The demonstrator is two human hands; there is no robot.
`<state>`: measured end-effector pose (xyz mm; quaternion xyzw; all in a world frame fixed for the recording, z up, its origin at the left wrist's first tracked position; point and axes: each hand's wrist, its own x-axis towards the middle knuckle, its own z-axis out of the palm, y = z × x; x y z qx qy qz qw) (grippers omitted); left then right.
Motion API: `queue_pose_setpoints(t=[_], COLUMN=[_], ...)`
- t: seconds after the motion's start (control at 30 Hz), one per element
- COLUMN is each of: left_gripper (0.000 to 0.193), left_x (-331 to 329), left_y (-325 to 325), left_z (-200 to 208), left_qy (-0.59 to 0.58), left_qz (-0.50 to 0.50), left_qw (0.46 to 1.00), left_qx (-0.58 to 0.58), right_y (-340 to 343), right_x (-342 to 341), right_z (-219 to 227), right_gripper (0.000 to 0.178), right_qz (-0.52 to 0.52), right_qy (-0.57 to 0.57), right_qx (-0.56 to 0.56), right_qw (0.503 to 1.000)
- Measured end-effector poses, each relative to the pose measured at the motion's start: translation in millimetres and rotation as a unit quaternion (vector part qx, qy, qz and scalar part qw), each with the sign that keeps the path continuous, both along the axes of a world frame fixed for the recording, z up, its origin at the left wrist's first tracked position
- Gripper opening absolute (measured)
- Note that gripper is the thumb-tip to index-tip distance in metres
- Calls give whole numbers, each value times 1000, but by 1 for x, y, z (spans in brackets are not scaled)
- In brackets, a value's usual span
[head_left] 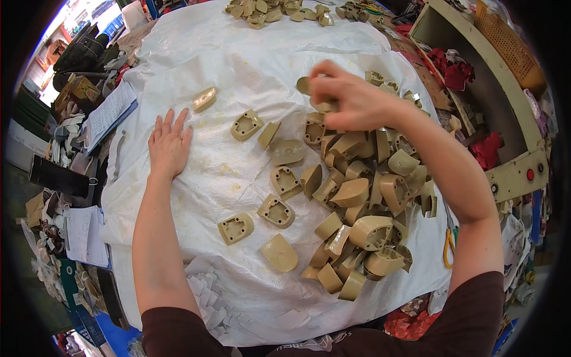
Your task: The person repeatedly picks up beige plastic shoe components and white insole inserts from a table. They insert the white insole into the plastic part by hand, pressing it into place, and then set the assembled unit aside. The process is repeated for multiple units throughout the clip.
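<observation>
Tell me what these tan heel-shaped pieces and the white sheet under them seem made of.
The tan heel-shaped pieces look like glossy molded plastic: highlights shine on smooth faces, and recessed sides show round holes. The white sheet seems thin plastic, perhaps woven, from its sheen and creases; coated cloth is possible.

Dark brown shirt, short sleeves, pale front print

- A wrinkly white sheet is spread out.
- A big heap of tan pieces sits on its right.
- Some loose tan pieces lie mid-sheet.
- A far heap sits up top.
</observation>
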<state>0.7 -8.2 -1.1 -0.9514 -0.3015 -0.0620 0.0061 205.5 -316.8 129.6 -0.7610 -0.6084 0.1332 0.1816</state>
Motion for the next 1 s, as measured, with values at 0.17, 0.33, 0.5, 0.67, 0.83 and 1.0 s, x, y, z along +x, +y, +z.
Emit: queue_pose_setpoints(t=[0.17, 0.33, 0.5, 0.67, 0.83, 1.0], left_gripper=[50, 50, 51, 50, 51, 51], left_x=[-2, -4, -4, 1, -10, -1], left_y=[2, 5, 7, 4, 8, 0], left_z=[-3, -5, -10, -7, -9, -3], left_qy=[2, -3, -16, -33, -32, -35], left_qz=[8, 2, -8, -8, 2, -7], left_qw=[1000, 1000, 1000, 999, 999, 999], left_qx=[1, 12, 19, 9, 11, -10], right_y=[-75, -107, -91, -39, 38, 114], right_x=[-22, -78, -110, -118, -105, -76], right_z=[39, 70, 92, 52, 38, -36], right_gripper=[34, 33, 33, 41, 50, 55], right_qz=[-4, 38, 144, 247, 281, 87], right_qy=[72, -117, -133, -31, -1, -209], right_qx=[-2, -37, -86, -152, -102, -148], right_qw=[997, 992, 977, 956, 954, 963])
